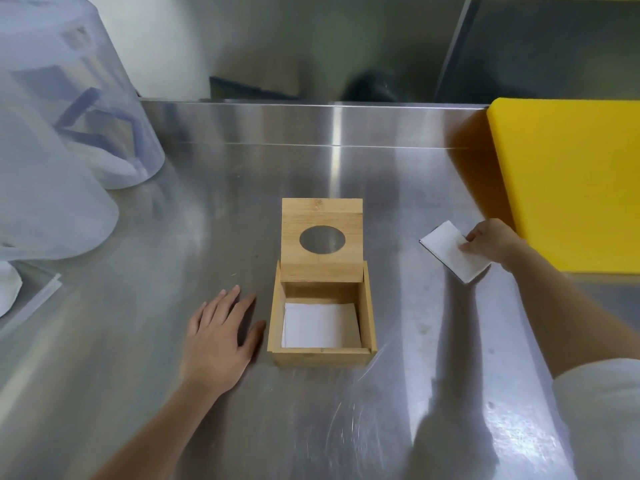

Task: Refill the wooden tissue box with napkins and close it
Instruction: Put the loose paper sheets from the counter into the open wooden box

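Observation:
The wooden tissue box (pixel 322 355) stands open in the middle of the steel counter, its lid (pixel 322 216) with an oval hole tipped up at the back. White napkins (pixel 320 325) lie flat inside it. My left hand (pixel 221 337) rests flat on the counter just left of the box, fingers spread, holding nothing. To the right of the box, my right hand (pixel 491 242) pinches the near edge of a white napkin stack (pixel 450 251) lying on the counter.
A yellow cutting board (pixel 571 181) lies at the right, just behind my right hand. Large translucent plastic containers (pixel 62 133) stand upside down at the left. A steel backsplash (pixel 311 123) rises behind the counter.

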`<state>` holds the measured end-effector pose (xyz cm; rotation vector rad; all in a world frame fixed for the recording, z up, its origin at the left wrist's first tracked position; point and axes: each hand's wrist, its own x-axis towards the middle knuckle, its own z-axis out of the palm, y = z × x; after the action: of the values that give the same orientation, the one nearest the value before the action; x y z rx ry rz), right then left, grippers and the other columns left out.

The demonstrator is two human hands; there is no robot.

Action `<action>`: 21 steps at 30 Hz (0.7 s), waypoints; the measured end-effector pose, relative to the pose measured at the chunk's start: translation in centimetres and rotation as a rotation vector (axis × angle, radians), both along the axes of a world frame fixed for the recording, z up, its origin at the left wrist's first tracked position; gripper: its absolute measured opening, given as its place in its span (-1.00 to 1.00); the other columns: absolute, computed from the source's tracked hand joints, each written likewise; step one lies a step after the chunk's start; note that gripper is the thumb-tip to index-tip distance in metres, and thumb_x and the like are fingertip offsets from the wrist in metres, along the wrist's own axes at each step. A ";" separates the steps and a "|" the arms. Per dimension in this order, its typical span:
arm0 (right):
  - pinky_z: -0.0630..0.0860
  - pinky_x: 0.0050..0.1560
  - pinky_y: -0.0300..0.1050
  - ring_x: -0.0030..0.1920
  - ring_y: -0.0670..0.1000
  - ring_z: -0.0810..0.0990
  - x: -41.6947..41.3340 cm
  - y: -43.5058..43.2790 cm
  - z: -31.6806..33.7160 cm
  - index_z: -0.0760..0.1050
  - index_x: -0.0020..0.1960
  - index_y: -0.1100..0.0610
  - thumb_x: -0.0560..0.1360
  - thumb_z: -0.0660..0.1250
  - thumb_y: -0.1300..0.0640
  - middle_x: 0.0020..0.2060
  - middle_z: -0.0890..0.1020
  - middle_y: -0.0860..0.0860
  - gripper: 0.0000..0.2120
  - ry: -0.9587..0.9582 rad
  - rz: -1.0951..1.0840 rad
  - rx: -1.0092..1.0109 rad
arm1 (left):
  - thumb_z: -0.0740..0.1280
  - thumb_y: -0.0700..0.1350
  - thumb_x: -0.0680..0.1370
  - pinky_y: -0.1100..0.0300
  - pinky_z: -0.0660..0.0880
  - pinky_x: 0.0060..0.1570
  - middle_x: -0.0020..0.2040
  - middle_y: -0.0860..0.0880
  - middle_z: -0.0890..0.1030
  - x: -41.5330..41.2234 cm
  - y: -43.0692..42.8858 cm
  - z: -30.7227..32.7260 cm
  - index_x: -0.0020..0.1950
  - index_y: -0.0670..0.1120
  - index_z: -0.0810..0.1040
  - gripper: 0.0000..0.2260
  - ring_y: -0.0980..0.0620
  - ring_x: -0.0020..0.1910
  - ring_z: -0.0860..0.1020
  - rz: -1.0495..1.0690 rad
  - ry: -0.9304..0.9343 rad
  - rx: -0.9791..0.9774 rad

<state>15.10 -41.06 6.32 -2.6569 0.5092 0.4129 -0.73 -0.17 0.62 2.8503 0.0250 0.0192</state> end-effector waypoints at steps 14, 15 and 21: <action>0.48 0.05 0.04 0.05 0.21 0.50 -1.5 1.5 0.7 0.53 0.12 0.32 0.47 0.30 0.24 0.02 0.54 0.21 -0.75 0.024 0.047 0.136 | -0.07 0.23 0.49 -0.04 0.13 0.37 0.42 -0.07 0.38 0.0 0.1 -0.3 0.34 0.00 0.40 -0.43 -0.09 0.42 0.27 -0.005 -0.016 0.007; 0.45 -0.03 0.01 -0.02 0.18 0.49 -1.6 1.4 0.8 0.55 0.06 0.32 0.46 0.31 0.27 -0.03 0.54 0.19 -0.79 -0.015 0.041 0.168 | -0.07 0.24 0.49 -0.04 0.12 0.37 0.42 -0.06 0.38 0.0 0.2 -0.3 0.35 0.00 0.40 -0.44 -0.08 0.43 0.26 -0.004 -0.015 0.010; 0.40 -0.17 -0.10 -0.14 0.12 0.50 -2.3 2.2 3.1 0.59 -0.17 0.22 0.44 0.35 0.32 -0.15 0.59 0.16 -0.94 -0.165 0.161 0.259 | -0.07 0.24 0.50 -0.03 0.12 0.37 0.42 -0.05 0.38 0.1 0.3 -0.7 0.34 0.01 0.39 -0.45 -0.08 0.42 0.27 -0.002 -0.014 0.035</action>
<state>12.80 -38.86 9.39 -2.4598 0.1780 0.2806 -0.63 0.12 -0.06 2.8854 0.0185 0.0388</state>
